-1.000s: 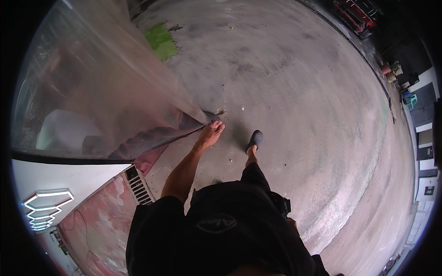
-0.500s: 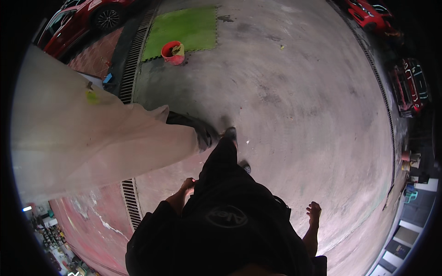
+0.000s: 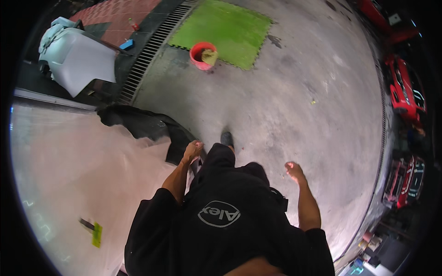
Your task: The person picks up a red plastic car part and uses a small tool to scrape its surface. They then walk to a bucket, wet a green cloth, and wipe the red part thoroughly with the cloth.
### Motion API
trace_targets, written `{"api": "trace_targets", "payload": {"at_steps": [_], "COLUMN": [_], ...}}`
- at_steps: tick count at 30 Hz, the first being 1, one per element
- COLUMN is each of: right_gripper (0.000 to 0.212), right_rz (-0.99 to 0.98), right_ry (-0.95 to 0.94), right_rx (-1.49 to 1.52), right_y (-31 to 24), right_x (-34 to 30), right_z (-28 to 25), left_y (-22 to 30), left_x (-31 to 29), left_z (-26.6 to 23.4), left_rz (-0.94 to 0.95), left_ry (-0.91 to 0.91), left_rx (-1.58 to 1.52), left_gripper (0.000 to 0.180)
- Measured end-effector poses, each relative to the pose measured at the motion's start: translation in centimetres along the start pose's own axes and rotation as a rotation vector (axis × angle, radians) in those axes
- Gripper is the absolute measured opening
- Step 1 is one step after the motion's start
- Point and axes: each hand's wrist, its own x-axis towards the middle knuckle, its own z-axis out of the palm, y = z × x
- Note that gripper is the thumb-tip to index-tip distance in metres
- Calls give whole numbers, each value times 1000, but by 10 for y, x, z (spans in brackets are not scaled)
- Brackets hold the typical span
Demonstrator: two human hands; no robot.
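Observation:
My left hand [image 3: 194,149], fingers curled in and nothing visible in them, hangs beside the edge of a black sheet [image 3: 142,123]. Whether it touches that sheet I cannot tell. The black sheet trails along a large pale, smooth surface [image 3: 92,170] that looks wrapped in translucent film. On this surface lies a yellow-green squeegee [image 3: 96,234] with a dark handle. Out to my right, above the concrete, my right hand [image 3: 294,172] is empty, its fingers loosely bent and apart.
Ahead, a red bucket [image 3: 203,56] with a yellowish cloth [image 3: 209,57] over its rim stands beside a green foam mat [image 3: 225,30]. A drain grate [image 3: 149,57] runs at left, near a detached white car panel [image 3: 85,60]. Red cars [image 3: 405,92] stand far right.
I have stepped forward; bucket and mat appear nearer and further right. The pale surface has passed to my near left, bringing the squeegee closer. Both hands have swung forward.

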Motion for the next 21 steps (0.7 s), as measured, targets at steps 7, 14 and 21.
{"api": "trace_targets", "payload": {"at_steps": [7,14,21], "right_gripper": [36,35,32], "right_rz": [-318,-444,-424], "right_ry": [-35,-203,-325], "right_rx": [-354,-322,-325], "right_y": [-281,-475,-597], "right_x": [200,418,576], "right_z": [-68,-69,-35], "left_y": [163,263,330], "left_x": [57,183,320], "left_z": [-69,-89,-94], "left_rz": [-30,-52,-217], "left_ry": [114,193,220], "left_rx": [-286,-482,-599], "left_gripper": [44,46,47]}}
